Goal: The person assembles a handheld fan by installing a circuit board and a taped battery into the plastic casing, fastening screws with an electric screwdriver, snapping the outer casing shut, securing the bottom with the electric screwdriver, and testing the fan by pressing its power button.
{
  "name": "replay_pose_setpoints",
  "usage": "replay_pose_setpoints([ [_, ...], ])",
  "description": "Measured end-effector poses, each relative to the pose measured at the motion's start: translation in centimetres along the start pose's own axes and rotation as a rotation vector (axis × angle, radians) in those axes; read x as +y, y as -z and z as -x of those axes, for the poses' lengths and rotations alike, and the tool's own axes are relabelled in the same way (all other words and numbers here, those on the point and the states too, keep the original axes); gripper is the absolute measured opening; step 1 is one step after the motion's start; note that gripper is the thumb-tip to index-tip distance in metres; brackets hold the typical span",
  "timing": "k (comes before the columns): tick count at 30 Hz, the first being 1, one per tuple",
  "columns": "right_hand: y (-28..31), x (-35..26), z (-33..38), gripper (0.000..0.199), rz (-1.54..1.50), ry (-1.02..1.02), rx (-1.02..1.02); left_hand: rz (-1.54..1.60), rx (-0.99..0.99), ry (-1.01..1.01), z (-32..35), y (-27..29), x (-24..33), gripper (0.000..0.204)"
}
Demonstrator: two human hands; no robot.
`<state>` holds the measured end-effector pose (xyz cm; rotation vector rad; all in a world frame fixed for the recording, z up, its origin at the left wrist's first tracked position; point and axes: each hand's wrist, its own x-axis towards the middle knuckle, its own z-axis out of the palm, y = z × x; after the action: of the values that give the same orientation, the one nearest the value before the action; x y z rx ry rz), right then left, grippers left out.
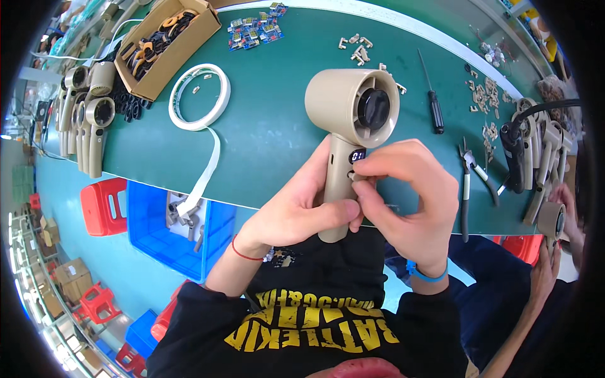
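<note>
A beige handheld fan (340, 183) stands upright over the table's near edge, its round head with a black hub tilted toward the right. My left hand (299, 211) is wrapped round the handle, thumb across its front. At the small lit display (357, 156) on that handle, my right hand (413, 195) is closed in a pinch, thumb and forefinger against the button area just below. Something small and beige shows at those fingertips, too little of it to name. Several small beige plastic parts (360, 55) lie on the table beyond the fan.
On the green table (271, 113) are a white tape roll (173, 101), a carton (142, 85) of black and orange parts, blue circuit boards (246, 34), a screwdriver (435, 110) and pliers (466, 183). More fans (94, 126) stand left. A co-worker's hand (545, 268) holds one at right.
</note>
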<state>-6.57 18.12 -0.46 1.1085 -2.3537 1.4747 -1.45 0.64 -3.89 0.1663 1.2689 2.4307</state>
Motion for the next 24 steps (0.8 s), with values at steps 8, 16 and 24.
replay_pose_setpoints([
  [8,-0.2,0.0,0.3,0.025,-0.121,-0.080,0.018,-0.046,0.017,-0.001,0.0,-0.1,0.0,0.069],
  [16,0.0,0.6,0.9,0.024,-0.271,-0.138,-0.015,-0.064,0.012,-0.088,0.1,-0.2,-0.5,0.062],
  [24,-0.8,1.0,1.6,0.024,-0.378,-0.267,0.053,-0.087,0.071,-0.106,0.2,-0.6,-0.3,0.053],
])
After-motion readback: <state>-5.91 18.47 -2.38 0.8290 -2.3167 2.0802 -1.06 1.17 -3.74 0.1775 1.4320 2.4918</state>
